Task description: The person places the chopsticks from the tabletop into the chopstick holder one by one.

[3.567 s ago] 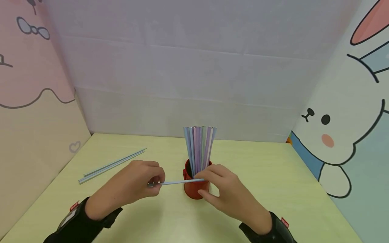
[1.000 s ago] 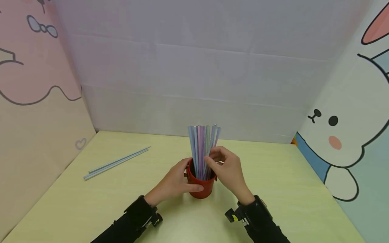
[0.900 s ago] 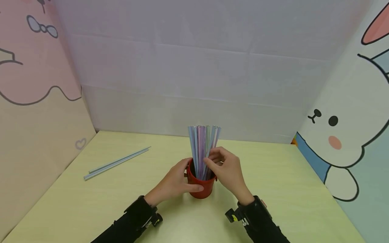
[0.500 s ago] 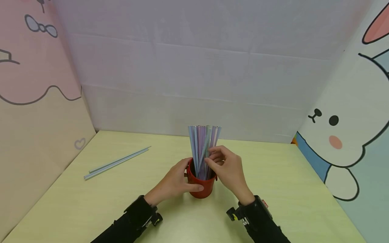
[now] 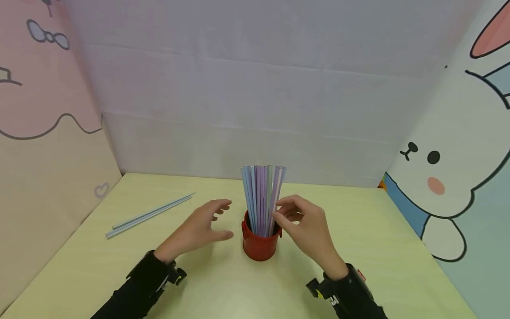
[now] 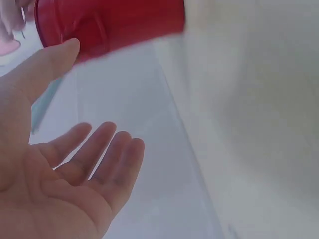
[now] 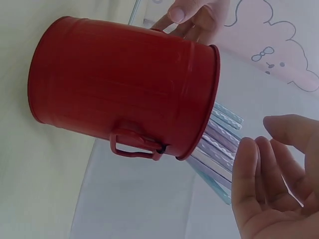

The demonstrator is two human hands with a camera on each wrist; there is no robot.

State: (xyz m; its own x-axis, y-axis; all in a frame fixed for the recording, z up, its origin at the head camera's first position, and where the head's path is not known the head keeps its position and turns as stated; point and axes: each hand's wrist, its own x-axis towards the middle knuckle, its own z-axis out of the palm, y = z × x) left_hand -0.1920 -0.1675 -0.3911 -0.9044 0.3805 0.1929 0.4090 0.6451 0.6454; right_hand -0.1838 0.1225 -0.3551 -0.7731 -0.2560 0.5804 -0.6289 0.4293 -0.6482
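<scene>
A red metal bucket (image 5: 260, 249) with small side handles stands upright on the table, holding a bunch of blue, purple, pink and green straws (image 5: 260, 195). My left hand (image 5: 195, 230) is spread to the left of the bucket, palm towards it, holding nothing. In the left wrist view the thumb overlaps the bucket (image 6: 119, 22). My right hand (image 5: 311, 226) hovers at the right side of the bunch, fingers loosely bent. A gap shows between its thumb and fingers in the right wrist view, close to the straw tops (image 7: 219, 144).
A few loose pale blue straws (image 5: 151, 215) lie slanted on the left of the yellow table (image 5: 247, 292). A pale sheet (image 5: 247, 88) closes off the back, with cartoon-printed panels (image 5: 450, 199) at the sides.
Earlier, both hands held a straw in front of the bucket. Later my left hand steadied the bucket while my right handled straws in it. Now the left has let go and moved left; the right has released.
</scene>
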